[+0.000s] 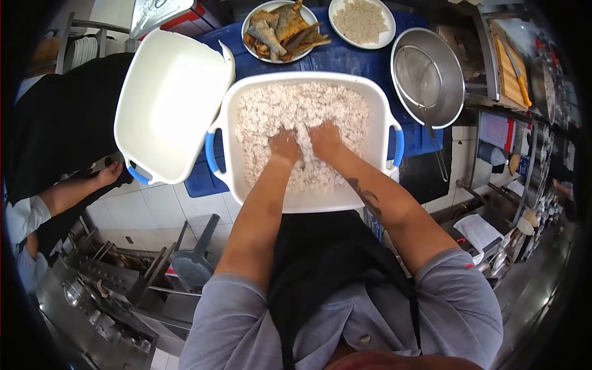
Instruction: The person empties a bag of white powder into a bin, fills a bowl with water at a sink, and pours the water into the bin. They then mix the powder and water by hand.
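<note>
- My left hand [285,147] and my right hand [325,139] lie side by side, almost touching, both pressed into a white crumbly mass [296,105].
- The fingers of both hands are buried in it and only the backs show, so I cannot tell how far they are open or if they close on anything.
- The mass looks flaked and a little moist, with a rough, lumpy surface. I judge it is soft, light and loose. It will break apart easily and stick to the skin, so it is better scooped from below with cupped hands than pinched.
- It fills a white tub [229,111], square with round corners, which stands at the near edge of the bench [345,58].
- The tub seems to be smooth stiff plastic. With this filling I judge it is rather heavy, and the 2 blue handles [211,153] at its left and right sides are the places to grip it.
- A second tub [169,98] of the same kind, with nothing in it, leans tilted against the left side of the first one.
- At the far edge of the bench are fried fish pieces [280,28], brown and crisp, on 1 plate, and fine pale crumbs [362,21] on another.
- At the right edge, a metal bowl [453,86] holds a wire strainer [419,77].
- Beyond the left edge, another person's hand [111,172] is low beside the tilted tub.
</note>
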{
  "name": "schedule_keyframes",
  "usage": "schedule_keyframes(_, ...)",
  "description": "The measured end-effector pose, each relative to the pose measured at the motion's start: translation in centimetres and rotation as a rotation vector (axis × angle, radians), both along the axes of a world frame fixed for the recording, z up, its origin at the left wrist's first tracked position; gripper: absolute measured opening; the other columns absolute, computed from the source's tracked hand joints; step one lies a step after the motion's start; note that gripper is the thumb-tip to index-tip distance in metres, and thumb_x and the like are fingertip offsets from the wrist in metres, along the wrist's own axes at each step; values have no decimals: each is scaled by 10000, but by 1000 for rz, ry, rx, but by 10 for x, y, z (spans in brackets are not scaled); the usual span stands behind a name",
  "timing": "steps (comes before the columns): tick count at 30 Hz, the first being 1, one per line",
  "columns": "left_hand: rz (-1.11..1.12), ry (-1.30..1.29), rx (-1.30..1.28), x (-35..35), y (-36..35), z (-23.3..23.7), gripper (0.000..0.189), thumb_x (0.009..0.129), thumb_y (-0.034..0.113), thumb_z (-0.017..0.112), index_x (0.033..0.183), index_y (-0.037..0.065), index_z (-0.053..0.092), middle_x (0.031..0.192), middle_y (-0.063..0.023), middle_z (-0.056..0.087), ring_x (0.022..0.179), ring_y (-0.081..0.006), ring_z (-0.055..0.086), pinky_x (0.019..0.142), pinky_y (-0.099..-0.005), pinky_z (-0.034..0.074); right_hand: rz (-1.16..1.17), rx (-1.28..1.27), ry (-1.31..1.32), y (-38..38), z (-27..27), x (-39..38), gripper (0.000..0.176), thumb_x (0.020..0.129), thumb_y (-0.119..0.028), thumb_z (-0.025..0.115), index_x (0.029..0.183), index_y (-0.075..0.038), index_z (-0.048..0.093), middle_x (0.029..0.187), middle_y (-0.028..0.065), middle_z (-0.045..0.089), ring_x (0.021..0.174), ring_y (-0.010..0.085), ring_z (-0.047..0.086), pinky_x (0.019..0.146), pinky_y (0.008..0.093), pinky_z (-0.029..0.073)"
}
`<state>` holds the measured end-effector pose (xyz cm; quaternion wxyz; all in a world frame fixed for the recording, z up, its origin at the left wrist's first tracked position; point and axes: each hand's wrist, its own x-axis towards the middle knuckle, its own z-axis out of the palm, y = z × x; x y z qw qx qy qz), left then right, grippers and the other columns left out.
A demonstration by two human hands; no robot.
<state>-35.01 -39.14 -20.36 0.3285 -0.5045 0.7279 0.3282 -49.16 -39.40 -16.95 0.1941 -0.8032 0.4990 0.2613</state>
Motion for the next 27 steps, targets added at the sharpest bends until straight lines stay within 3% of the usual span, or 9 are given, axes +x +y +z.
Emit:
schedule_keyframes(1,254,12,-41,-1,-3,-10,463,860,293,453,1265,84,535,1356,-32,477,1291,-188,359,1070,-414,269,-80,48,-60,-12,9,0,374,761,-167,603,1116,-52,582,1072,165,604,1042,281,569,873,439,465)
schedule_keyframes(5,131,50,-176,10,-9,-9,403,861,266,449,1204,101,582,1277,-45,548,1243,-191,427,1027,-356,328,-270,-79,-325,-17,13,-14,128,701,-90,602,803,-32,655,844,188,646,848,309,637,759,357,515)
schedule_keyframes(12,31,168,-393,27,12,65,352,824,368,538,1111,198,650,1132,-8,636,1215,-228,451,1049,-511,262,-396,-119,-639,15,48,-62,434,709,-244,713,1001,50,583,961,246,613,928,354,603,787,388,501)
schedule_keyframes(17,150,368,-517,66,58,45,551,857,496,518,1281,144,510,1322,-95,495,1243,-296,407,1100,-421,210,-707,-81,-765,76,35,-97,742,700,-366,763,1225,67,467,1114,245,591,1015,295,598,793,379,500)
schedule_keyframes(19,718,539,-175,61,77,24,593,838,472,571,1284,88,498,1323,-101,494,1258,-296,390,1104,-389,208,-1494,753,-1174,105,15,-94,730,764,-381,684,1353,-48,410,1348,185,453,1199,325,470,959,406,409)
schedule_keyframes(21,609,351,-304,58,88,-24,639,810,396,645,1315,53,456,1327,-132,481,1278,-265,379,1093,-366,251,-1532,758,-1141,106,-4,-70,679,781,-353,670,1345,-64,425,1352,147,452,1198,303,469,949,431,411)
schedule_keyframes(23,1476,1120,522,55,85,-23,820,773,312,697,1423,67,259,1355,-162,440,1296,-254,358,1082,-363,281,-1570,761,-1107,106,-4,-47,630,798,-325,656,1337,-80,440,1355,109,452,1198,281,468,940,457,413)
schedule_keyframes(25,1557,956,343,30,79,52,966,783,245,688,1457,86,14,1355,-190,420,1279,-271,382,1030,-396,351,-1571,853,-1477,102,12,-31,558,833,-301,620,1312,-64,460,1345,72,449,1182,265,475,898,482,437)
schedule_keyframes(27,1758,1541,365,26,89,42,1023,805,207,668,1436,106,-131,1341,-173,431,1237,-291,428,948,-440,414,-1627,907,-1562,93,36,-28,586,832,-314,628,1309,-30,440,1326,68,462,1177,262,477,869,514,450)
